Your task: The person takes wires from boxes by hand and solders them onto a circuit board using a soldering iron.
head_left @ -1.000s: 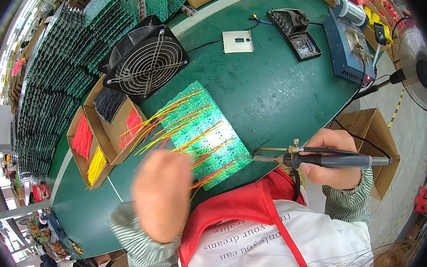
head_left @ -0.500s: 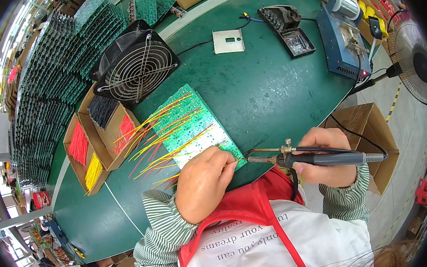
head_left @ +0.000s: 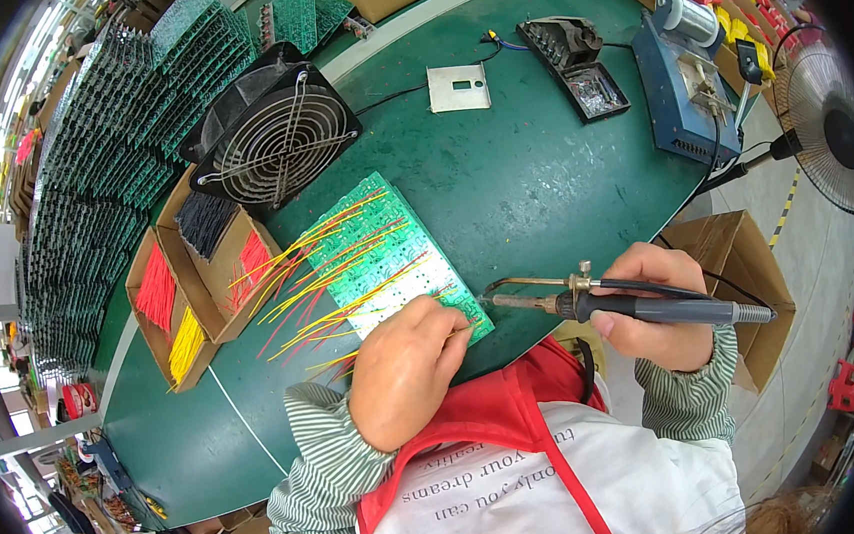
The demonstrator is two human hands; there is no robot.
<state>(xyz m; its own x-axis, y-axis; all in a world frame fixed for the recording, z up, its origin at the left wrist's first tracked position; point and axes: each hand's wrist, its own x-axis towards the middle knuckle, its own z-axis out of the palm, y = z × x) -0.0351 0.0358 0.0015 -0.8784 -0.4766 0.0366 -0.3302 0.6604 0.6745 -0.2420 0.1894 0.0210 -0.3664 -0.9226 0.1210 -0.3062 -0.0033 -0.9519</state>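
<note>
A green circuit board lies at the table's front edge, with rows of red and yellow wires sticking out to its left. My left hand rests over the board's near corner, thumb and forefinger pinched together; whatever is between the fingertips is too small to make out. In my right hand is a soldering iron with a thin curved solder feed tube along it. Its tip points left and sits by the board's right edge, close to my left fingertips.
A cardboard tray of red, yellow and black wires stands left of the board, a black fan behind it. Stacked circuit boards fill the far left. A blue solder-feeding unit, a small black tray and a metal plate lie farther back.
My right hand has shifted slightly upward, bringing the iron's tip and feed tube a little higher and leftward along the board's edge. My left hand is nearly still.
</note>
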